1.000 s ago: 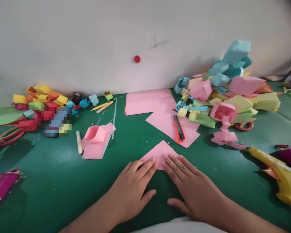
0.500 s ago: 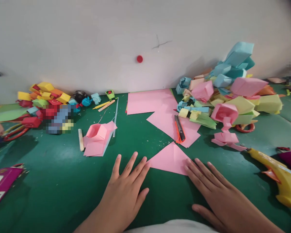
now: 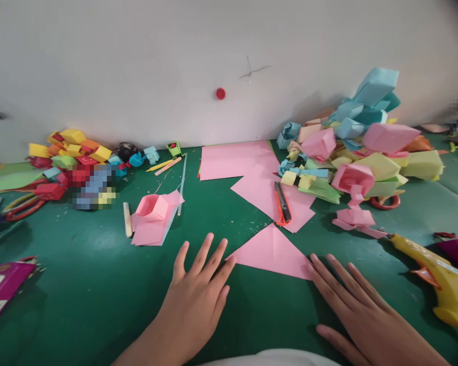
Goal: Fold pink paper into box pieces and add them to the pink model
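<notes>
A pink paper folded into a triangle (image 3: 273,253) lies flat on the green table, its long edge toward me. My left hand (image 3: 198,290) rests with fingers spread, the index fingertip at the triangle's left corner. At the right corner lies my right hand (image 3: 351,305), palm down with fingers stretched out, its fingertips touching or just beside the paper. Neither hand grips anything. Just beyond the triangle, a cutter knife (image 3: 283,203) with an orange edge sits on loose pink sheets (image 3: 252,193).
A pink paper box (image 3: 151,207) stands on small sheets at left. Piles of folded paper pieces line the wall, yellow and red ones (image 3: 73,136) left, blue and pink ones (image 3: 391,136) right. A yellow glue gun (image 3: 438,279) lies right, a purple object (image 3: 7,287) left.
My right hand has slid outward to the right, uncovering the triangle's right corner. My left hand has shifted slightly left. At the far left edge, another person's hand has gone from view.
</notes>
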Tool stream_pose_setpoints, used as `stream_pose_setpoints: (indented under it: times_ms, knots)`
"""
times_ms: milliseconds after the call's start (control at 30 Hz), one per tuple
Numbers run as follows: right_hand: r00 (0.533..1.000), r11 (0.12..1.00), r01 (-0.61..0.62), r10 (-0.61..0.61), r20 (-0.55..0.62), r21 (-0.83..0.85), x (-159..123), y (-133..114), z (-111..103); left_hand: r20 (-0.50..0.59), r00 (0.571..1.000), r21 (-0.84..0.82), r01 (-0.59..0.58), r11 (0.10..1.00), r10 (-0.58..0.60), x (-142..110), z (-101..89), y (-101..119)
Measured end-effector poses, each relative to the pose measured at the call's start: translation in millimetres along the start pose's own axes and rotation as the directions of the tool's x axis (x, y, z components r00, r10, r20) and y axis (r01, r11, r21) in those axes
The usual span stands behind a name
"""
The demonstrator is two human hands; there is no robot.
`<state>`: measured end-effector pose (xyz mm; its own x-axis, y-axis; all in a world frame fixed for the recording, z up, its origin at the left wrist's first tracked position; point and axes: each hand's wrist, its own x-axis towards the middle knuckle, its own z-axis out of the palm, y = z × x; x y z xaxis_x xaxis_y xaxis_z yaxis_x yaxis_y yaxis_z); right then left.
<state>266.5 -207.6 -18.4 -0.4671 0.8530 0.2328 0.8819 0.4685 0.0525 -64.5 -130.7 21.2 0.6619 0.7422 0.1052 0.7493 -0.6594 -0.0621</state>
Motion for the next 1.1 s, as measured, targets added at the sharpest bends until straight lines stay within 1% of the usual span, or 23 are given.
stream_pose_setpoints:
  times_ms: [100, 267, 367, 467, 567, 667, 767, 900, 967, 1033, 1100]
  knots:
    - [1.0, 1.0, 0.0, -0.001, -0.012, -0.027, 4.8, -1.6, -0.8, 0.039, 0.999, -0.026, 0.018, 1.0, -0.017, 0.8, 0.4, -9.6]
    - [0.999, 0.999, 0.028, -0.029, -0.026, -0.035, 16.4, -5.3, -1.3, 0.055, 0.995, -0.068, 0.085, 0.994, -0.081, -2.1, 1.8, -31.2]
    - [0.998, 0.997, 0.041, -0.044, -0.049, -0.059, 23.5, -9.1, -0.8, 0.072, 0.994, -0.104, 0.084, 0.991, -0.077, -2.6, 1.6, -38.8]
    - [0.997, 0.997, 0.035, -0.04, -0.067, -0.064, 33.1, -13.4, -1.6, 0.044, 0.997, -0.12, 0.063, 0.991, -0.058, 2.1, -1.1, -40.1]
    - [0.998, 0.999, -0.006, 0.004, -0.066, -0.036, 47.8, -15.9, -4.7, 0.005, 0.998, -0.13, 0.062, 0.99, -0.062, 10.1, -2.2, -40.3]
    - [0.996, 0.998, -0.057, 0.059, -0.071, 0.03, 66.5, -17.4, -9.1, -0.02, 0.995, -0.159, 0.091, 0.983, -0.095, 17.3, 2.0, -42.9]
    - [0.995, 0.99, -0.08, 0.087, -0.054, 0.118, 83.4, -19.7, -13.1, -0.021, 0.993, -0.221, 0.109, 0.969, -0.117, 23.5, 7.4, -45.5]
    - [0.998, 0.978, -0.059, 0.065, -0.026, 0.198, 96.8, -23.3, -16.5, 0.03, 0.991, -0.305, 0.135, 0.943, -0.132, 33.2, 7.2, -45.3]
    - [0.998, 0.966, -0.059, 0.065, -0.015, 0.253, 101.0, -23.6, -17.5, 0.036, 0.989, -0.333, 0.147, 0.932, -0.143, 38.2, 4.8, -44.7]
    - [0.996, 0.94, -0.074, 0.085, -0.017, 0.332, 105.1, -22.4, -18.6, -0.002, 0.989, -0.349, 0.138, 0.927, -0.148, 42.8, 3.0, -45.1]
    - [0.994, 0.9, -0.078, 0.103, -0.036, 0.428, 109.6, -20.3, -20.1, -0.075, 0.988, -0.364, 0.098, 0.926, -0.134, 47.1, 2.7, -47.1]
